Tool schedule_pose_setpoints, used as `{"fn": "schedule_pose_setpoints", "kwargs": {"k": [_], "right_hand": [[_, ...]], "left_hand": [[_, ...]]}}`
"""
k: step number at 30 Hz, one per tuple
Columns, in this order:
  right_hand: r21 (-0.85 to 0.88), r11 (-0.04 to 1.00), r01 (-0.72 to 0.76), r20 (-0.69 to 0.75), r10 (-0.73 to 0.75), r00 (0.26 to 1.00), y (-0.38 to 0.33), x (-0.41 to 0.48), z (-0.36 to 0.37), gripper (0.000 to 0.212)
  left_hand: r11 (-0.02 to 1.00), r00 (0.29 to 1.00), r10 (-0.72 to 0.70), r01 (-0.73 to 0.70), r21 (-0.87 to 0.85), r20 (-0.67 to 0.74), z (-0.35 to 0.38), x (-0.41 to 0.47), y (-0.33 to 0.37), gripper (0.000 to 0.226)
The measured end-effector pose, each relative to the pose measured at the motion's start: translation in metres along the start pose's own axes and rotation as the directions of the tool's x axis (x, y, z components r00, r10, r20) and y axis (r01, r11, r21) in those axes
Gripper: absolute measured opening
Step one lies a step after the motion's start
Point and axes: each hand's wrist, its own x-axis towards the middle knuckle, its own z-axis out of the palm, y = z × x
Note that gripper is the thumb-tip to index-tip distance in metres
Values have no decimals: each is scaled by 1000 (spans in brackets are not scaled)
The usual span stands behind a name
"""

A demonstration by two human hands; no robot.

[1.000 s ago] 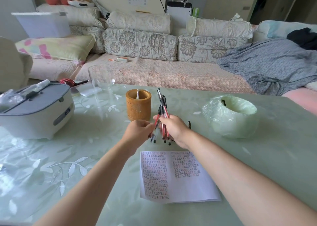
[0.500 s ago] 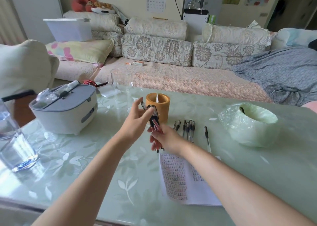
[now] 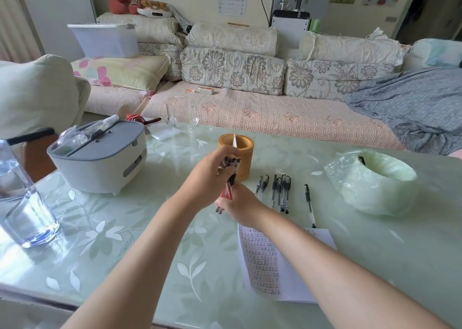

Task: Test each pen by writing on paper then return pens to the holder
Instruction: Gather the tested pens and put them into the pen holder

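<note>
Both hands hold one bundle of red and black pens (image 3: 228,190) just in front of the orange cylindrical pen holder (image 3: 243,151). My left hand (image 3: 208,176) grips the bundle's upper end. My right hand (image 3: 240,202) wraps its lower end, tips pointing down-left. One pale pen stands in the holder. Several black pens (image 3: 281,191) lie in a row on the table to the right, and a single pen (image 3: 309,205) lies further right. The written-on paper (image 3: 265,263) lies near me, partly under my right forearm.
A grey-lidded white box (image 3: 100,158) sits at the left and a clear water jug (image 3: 23,203) at the far left. A green plastic-wrapped bowl (image 3: 372,181) is at the right. An empty glass (image 3: 182,115) stands near the table's far edge, with a sofa beyond it.
The view has swung left. My left hand has closed over the top of the pen bundle, which has tilted and come nearer the holder.
</note>
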Motion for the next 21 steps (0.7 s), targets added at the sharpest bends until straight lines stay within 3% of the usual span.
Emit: {"fn": "schedule_pose_setpoints", "kwargs": {"k": [5, 9, 13, 18, 21], "right_hand": [[20, 1000, -22, -8, 22, 1000, 1, 4, 4, 19], [118, 993, 24, -60, -17, 998, -2, 7, 4, 15], [149, 989, 23, -43, -17, 999, -1, 8, 7, 8], [203, 979, -20, 30, 14, 999, 2, 9, 4, 17], [196, 980, -18, 74, 4, 997, 1, 11, 3, 17]], "left_hand": [[995, 999, 38, -38, 96, -6, 0, 1, -7, 34], [989, 998, 50, -45, 140, -27, 2, 2, -9, 21], [941, 994, 103, -84, 329, -42, -1, 1, -11, 8], [993, 992, -49, 36, 110, 114, -19, 0, -13, 29], [997, 994, -77, 75, 26, 77, -18, -3, -17, 31]]}}
